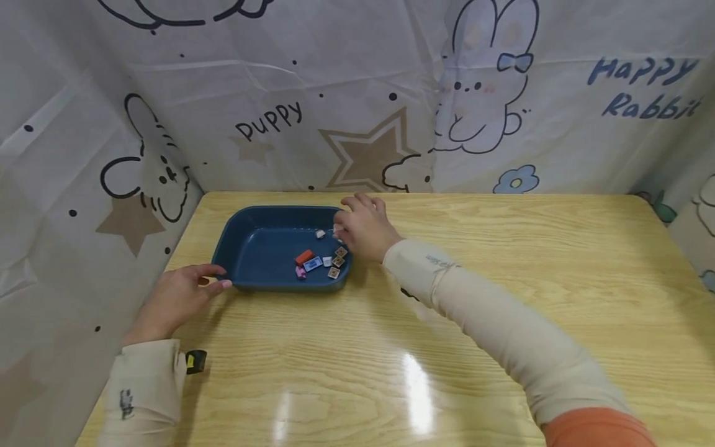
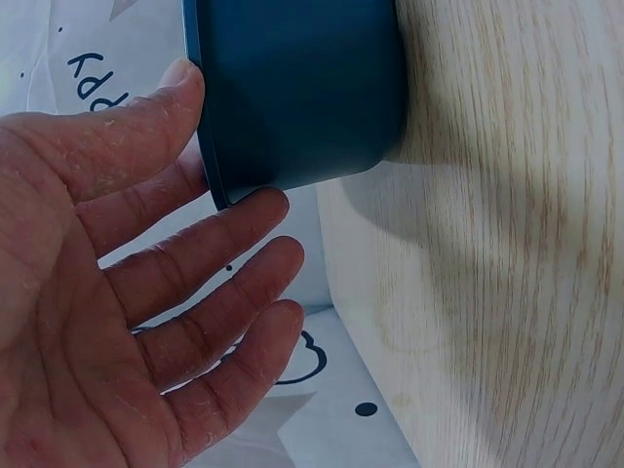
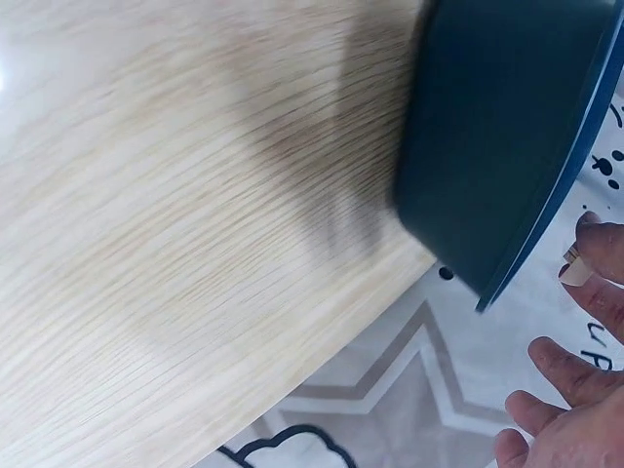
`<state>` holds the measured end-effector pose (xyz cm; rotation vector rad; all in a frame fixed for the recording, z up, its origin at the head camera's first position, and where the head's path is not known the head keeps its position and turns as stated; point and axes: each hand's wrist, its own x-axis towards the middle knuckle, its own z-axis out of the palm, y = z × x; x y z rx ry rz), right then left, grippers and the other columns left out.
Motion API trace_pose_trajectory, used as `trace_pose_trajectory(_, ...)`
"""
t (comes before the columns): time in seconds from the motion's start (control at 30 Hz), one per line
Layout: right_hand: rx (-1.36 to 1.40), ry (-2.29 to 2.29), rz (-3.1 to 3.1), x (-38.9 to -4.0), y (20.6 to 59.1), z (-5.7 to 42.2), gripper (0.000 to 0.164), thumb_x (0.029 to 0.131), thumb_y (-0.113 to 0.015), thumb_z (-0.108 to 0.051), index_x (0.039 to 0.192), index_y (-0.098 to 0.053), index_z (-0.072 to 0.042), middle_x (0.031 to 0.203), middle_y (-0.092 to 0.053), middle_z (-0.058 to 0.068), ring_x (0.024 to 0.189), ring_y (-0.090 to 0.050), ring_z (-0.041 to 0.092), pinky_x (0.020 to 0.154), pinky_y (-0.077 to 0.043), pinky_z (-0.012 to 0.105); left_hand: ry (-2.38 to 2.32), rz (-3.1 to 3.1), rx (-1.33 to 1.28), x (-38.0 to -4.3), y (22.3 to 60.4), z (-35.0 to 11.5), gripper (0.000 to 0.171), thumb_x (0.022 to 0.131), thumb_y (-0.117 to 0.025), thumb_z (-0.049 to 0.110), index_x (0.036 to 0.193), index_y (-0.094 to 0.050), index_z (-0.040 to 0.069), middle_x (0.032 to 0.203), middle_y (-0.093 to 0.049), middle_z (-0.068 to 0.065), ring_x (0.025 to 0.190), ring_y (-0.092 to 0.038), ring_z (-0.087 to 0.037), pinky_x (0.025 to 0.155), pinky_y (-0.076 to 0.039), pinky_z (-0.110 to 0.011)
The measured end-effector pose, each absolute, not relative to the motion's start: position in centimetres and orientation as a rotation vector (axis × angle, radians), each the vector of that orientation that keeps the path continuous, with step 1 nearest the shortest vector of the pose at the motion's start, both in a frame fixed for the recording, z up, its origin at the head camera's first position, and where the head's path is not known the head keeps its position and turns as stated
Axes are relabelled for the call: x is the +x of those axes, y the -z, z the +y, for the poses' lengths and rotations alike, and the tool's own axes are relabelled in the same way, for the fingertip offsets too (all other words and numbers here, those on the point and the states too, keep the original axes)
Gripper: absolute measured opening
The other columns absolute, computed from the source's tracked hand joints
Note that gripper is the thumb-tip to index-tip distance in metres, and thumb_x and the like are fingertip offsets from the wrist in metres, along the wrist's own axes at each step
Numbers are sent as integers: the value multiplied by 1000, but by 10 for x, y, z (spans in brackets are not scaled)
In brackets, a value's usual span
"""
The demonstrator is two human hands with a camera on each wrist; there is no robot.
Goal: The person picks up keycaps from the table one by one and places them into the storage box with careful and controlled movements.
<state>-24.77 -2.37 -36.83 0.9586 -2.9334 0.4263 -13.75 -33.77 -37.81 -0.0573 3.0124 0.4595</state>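
A dark blue rectangular tray (image 1: 268, 287) stands on the table towards the left. My left hand (image 1: 181, 295) pinches its rim at the near-left corner, the other fingers spread loosely below. Over the tray's far-right end, my right hand (image 1: 365, 230) holds a small white piece (image 3: 576, 272) between thumb and fingertip. Inside the tray lie a red block (image 1: 304, 257), a blue block (image 1: 313, 264), a pink piece (image 1: 300, 272), small white pieces (image 1: 320, 234) and little brown square tiles (image 1: 338, 261). The exact kind of the held piece cannot be told.
The light wooden table (image 1: 503, 298) extends to the right of the tray and towards me. A patterned cloth (image 1: 357, 93) hangs along the back and left sides. Dark strap-like bits show at both wrists.
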Motion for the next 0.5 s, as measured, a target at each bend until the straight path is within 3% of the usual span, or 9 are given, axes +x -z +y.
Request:
trace_pose_trajectory(0.3,984,-415,-2918,-245,373,-27,22,95,-60,-32,112,-67,-20,145,-48,10,141,-34,35,113,-28,58,-483,3032,-19,-137,379,-333,37,92,-63,35,114,-67,6,110,-69,-26,99,-65,-41,76,-52,-51)
trace_pose_trajectory(0.5,942,-381,-2965,-245,376,-23,43,94,-58,-41,132,-56,-20,152,-38,14,144,-30,38,114,-26,58,-481,3022,2,-138,377,-334,36,92,-62,35,114,-68,7,111,-68,-26,100,-64,-42,75,-51,-51)
